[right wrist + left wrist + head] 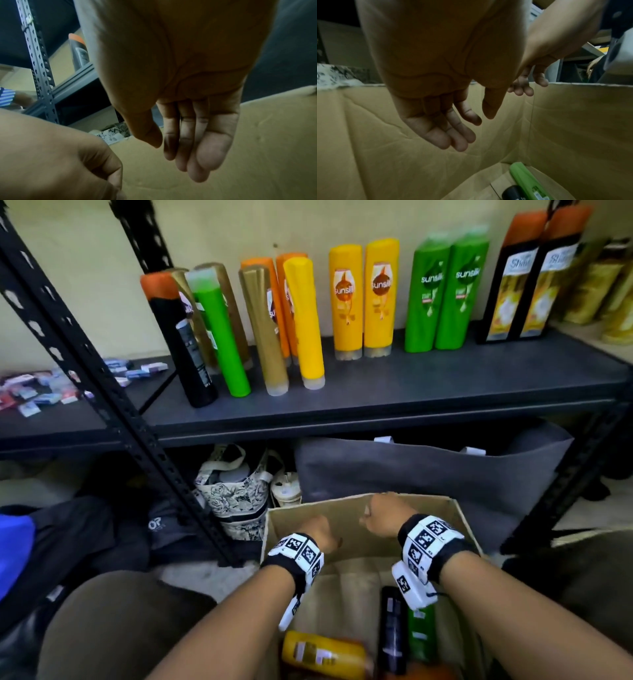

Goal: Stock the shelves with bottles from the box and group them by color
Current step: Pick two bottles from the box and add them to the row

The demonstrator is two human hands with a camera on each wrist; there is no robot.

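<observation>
A cardboard box (459, 518) stands on the floor below the shelf. In it lie a yellow bottle (322, 655), a black bottle (392, 628) and a green bottle (421, 635). My left hand (320, 534) and right hand (382, 517) hang side by side over the box, and both hold nothing. In the left wrist view the left hand (471, 127) has relaxed fingers, above the green bottle (527, 181). The right hand (176, 159) also hangs loose near the box wall. On the shelf (376, 392) stand pairs of yellow bottles (363, 299), green bottles (445, 296) and black bottles with orange caps (527, 278).
At the shelf's left a mixed cluster of black, green, gold, orange and yellow bottles (239, 330) leans together. A black upright post (113, 392) crosses the left side. Under the shelf are a patterned bag (236, 491) and a grey bag (428, 474). Small packets (41, 392) litter the left shelf.
</observation>
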